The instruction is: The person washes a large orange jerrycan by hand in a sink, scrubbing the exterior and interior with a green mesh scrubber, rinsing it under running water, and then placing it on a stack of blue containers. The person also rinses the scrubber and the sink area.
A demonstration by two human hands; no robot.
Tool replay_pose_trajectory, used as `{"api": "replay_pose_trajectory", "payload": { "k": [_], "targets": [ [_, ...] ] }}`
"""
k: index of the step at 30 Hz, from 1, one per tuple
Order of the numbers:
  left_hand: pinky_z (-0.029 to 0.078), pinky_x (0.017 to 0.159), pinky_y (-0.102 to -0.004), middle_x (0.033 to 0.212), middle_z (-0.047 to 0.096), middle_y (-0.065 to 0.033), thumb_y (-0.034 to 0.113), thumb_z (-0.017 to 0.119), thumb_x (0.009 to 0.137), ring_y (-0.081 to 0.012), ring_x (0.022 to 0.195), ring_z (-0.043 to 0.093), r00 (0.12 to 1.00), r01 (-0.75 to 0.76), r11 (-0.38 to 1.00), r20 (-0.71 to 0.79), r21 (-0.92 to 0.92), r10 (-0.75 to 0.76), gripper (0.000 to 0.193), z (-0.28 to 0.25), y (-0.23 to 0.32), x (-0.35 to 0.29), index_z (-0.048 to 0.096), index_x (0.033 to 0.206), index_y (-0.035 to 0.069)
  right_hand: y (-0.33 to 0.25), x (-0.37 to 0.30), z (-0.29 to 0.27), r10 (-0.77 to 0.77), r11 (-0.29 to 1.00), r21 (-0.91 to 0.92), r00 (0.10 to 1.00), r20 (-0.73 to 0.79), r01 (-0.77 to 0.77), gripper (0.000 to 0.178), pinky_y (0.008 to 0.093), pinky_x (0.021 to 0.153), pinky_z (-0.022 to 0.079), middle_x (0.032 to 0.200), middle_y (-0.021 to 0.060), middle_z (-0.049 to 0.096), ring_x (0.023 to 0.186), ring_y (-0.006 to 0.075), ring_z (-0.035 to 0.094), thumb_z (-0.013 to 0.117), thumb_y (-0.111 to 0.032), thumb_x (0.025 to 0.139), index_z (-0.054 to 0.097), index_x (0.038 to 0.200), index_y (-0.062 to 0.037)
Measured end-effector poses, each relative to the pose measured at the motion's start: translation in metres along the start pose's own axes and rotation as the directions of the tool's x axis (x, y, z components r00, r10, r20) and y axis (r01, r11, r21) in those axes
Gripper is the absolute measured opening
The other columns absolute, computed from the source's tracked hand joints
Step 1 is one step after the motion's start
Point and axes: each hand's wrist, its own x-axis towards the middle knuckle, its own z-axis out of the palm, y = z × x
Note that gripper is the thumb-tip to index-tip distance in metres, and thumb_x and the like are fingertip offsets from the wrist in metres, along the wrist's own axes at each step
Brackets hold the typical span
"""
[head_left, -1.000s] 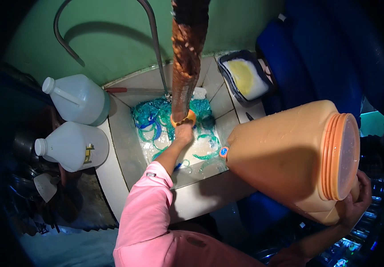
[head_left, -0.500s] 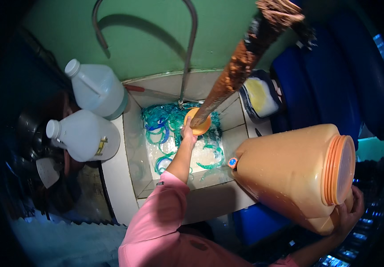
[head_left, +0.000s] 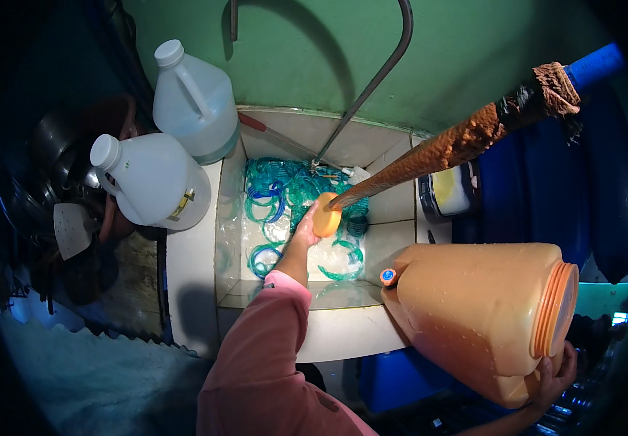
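Turned more edge-on than half a second ago, the round orange plastic lid-like piece point(head_left: 326, 219) is down in the pale tiled sink point(head_left: 392, 243), at the lower end of a long, rough brown pipe-like length point(head_left: 474, 133); whether the two touch, I cannot tell. The left hand point(head_left: 304, 234) pinches its left rim. Beneath lie loose coils of translucent green and blue plastic point(head_left: 285, 178).

At the sink's right front corner, a large orange plastic jug point(head_left: 485, 312) lies on its side, wide threaded neck facing right, with the right hand point(head_left: 561, 372) curled round its lower corner.

The step in hand seems to be working the small piece at the brown end while steadying the jug; the next move would call for a secure pinch and an unmoving jug.

Farther out, two white plastic jugs point(head_left: 155, 182) stand on the white worktop point(head_left: 190, 269) to the left.
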Motion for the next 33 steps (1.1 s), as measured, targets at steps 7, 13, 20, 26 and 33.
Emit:
{"api": "replay_pose_trajectory", "payload": {
  "k": [7,13,20,26,33],
  "targets": [
    [0.058,0.076,-0.0351,0.122,0.066,-0.0057,0.058,0.049,0.102,-0.0222,0.103,0.067,0.950,-0.129,0.926,-0.311,-0.354,0.013,0.053,0.018,-0.019,0.045,0.058,0.130,0.015,-0.001,-0.001,0.001,0.012,1.000,0.015,1.000,-0.013,-0.012,0.044,0.0335,0.099,0.045,0.115,0.0102,0.061,0.109,0.0191,0.058,0.072,-0.019,0.088,0.058,0.122,0.0034],
    [0.055,0.069,-0.0304,0.113,0.071,-0.0026,0.043,0.066,0.097,-0.0169,0.088,0.070,0.999,-0.014,0.932,0.050,0.362,-0.005,0.044,0.030,0.001,-0.006,0.062,0.129,0.015,-0.023,0.000,0.009,0.018,1.000,-0.003,0.999,-0.043,-0.018,0.047,0.0343,0.097,0.046,0.113,0.0112,0.062,0.106,0.0206,0.059,0.076,-0.024,0.084,0.060,0.119,0.0038],
    [0.046,0.096,-0.0470,0.112,0.068,-0.0144,0.018,0.074,0.082,-0.0363,0.108,0.061,0.775,-0.297,-0.495,0.508,0.817,0.375,0.043,0.092,0.006,-0.061,0.064,0.122,0.006,-0.042,0.001,0.016,0.061,0.998,0.008,0.995,-0.073,-0.060,0.043,0.0348,0.095,0.047,0.109,0.0116,0.064,0.103,0.0211,0.061,0.074,-0.021,0.083,0.062,0.116,0.0030],
    [0.042,0.092,-0.0474,0.103,0.066,-0.0160,0.036,0.073,0.087,-0.0341,0.106,0.056,0.535,-0.399,-0.696,0.768,0.596,0.351,0.043,0.061,0.047,-0.109,0.067,0.121,0.010,-0.043,0.001,0.021,0.006,1.000,0.012,0.995,-0.104,-0.005,0.044,0.0372,0.093,0.050,0.106,0.0134,0.066,0.100,0.0234,0.063,0.074,-0.026,0.084,0.063,0.117,0.0008],
    [0.048,0.088,-0.0345,0.099,0.072,-0.0111,0.045,0.054,0.103,-0.0200,0.092,0.065,0.870,-0.363,-0.122,0.383,0.924,0.312,0.046,0.040,0.118,-0.182,0.070,0.118,0.004,-0.055,0.000,0.024,0.039,0.999,0.034,0.993,-0.111,-0.035,0.042,0.0389,0.092,0.054,0.109,0.0165,0.069,0.103,0.0271,0.068,0.075,-0.022,0.085,0.064,0.120,-0.0008]
  ]
}}
